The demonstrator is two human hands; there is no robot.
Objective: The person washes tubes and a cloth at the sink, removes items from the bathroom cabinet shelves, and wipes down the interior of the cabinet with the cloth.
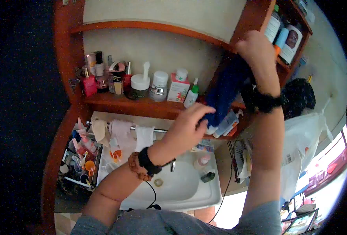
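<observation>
A dark blue cloth (225,88) hangs in front of the right end of the wooden shelf. Its upper end is gripped by my right hand (257,49), which is closed in a fist beside the upper right compartment. Lower down, my left hand (187,127) is at the cloth's lower left edge, with thumb and fingers curved apart and some fingertips against the fabric. Just left of the cloth stands a dropper bottle with a green collar (191,96). White tubes (225,124) show under the cloth's lower end.
Cosmetic jars and bottles line the shelf (130,108). Below are a white sink (181,184), small cloths on a rail (122,133) and a basket of toiletries (79,164). Bottles fill the upper right compartment (289,64). A translucent bag (302,145) hangs at right.
</observation>
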